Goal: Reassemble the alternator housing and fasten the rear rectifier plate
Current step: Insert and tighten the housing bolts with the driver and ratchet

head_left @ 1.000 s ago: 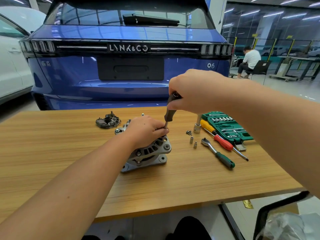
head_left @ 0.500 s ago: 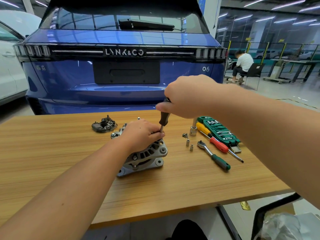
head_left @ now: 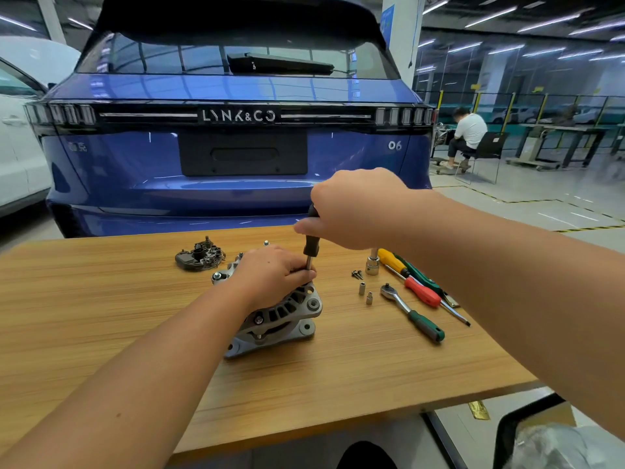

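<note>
The silver alternator housing (head_left: pixel 280 316) stands in the middle of the wooden table (head_left: pixel 101 316). My left hand (head_left: pixel 270 275) lies over its top, fingers curled around the shaft of a dark-handled driver (head_left: pixel 311 247). My right hand (head_left: pixel 351 208) grips the driver's handle from above, holding the tool nearly upright over the housing. The tip of the driver and the fastener under it are hidden by my left fingers. A dark rectifier plate (head_left: pixel 199 256) lies apart on the table, behind and left of the housing.
Right of the housing lie a screw (head_left: pixel 356 274), two small sockets (head_left: pixel 365 292), a larger socket (head_left: pixel 372 265), a green-handled ratchet (head_left: pixel 412 313) and red and yellow screwdrivers (head_left: pixel 419 289). A blue car (head_left: pixel 236 157) stands just behind the table. A person sits far right.
The camera view has shifted a little, so the table sits lower in the frame. Both hands stay on the driver and housing; my right hand has turned slightly on the handle.
</note>
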`<state>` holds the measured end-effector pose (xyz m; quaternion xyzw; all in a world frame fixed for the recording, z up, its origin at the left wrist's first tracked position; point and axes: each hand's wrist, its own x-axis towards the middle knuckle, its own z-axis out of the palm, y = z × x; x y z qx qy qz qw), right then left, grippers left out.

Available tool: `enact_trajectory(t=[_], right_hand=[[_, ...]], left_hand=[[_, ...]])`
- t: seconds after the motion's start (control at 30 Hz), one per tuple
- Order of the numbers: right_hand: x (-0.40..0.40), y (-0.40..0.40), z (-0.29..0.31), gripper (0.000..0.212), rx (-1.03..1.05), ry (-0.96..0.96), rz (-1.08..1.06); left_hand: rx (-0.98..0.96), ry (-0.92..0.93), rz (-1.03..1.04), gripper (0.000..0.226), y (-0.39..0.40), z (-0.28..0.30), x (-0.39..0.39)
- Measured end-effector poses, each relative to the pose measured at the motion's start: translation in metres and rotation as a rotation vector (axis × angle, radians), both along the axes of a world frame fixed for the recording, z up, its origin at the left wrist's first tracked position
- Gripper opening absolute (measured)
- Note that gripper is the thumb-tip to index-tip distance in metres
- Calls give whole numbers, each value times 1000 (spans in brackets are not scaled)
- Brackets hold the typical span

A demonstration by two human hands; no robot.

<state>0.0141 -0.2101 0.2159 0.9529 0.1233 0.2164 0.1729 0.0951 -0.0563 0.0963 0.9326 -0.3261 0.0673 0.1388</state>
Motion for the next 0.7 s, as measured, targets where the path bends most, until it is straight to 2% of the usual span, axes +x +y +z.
enact_trajectory(t=[0.17,0.37,0.47,0.57,0.63,0.7], right_hand=[[-2,-5,7,38,106,136,77],[-3,6,-3,47,101,-94,-45],[0,10,-8,48,154,-129,-90],[2,0,-3,48,195,-13,-33],[0,-6,1,40,174,131,53],[-1,-8,3,32,120,162,86]], left_hand=[[15,7,1,29,0,0,0],[33,6,-3,36,-1,2,-1],[54,-2,12,41,-2,4,-2],[47,10,8,39,-2,4,-2],[41,12,4,37,-2,3,-2],[41,1,-2,37,-1,3,-1]])
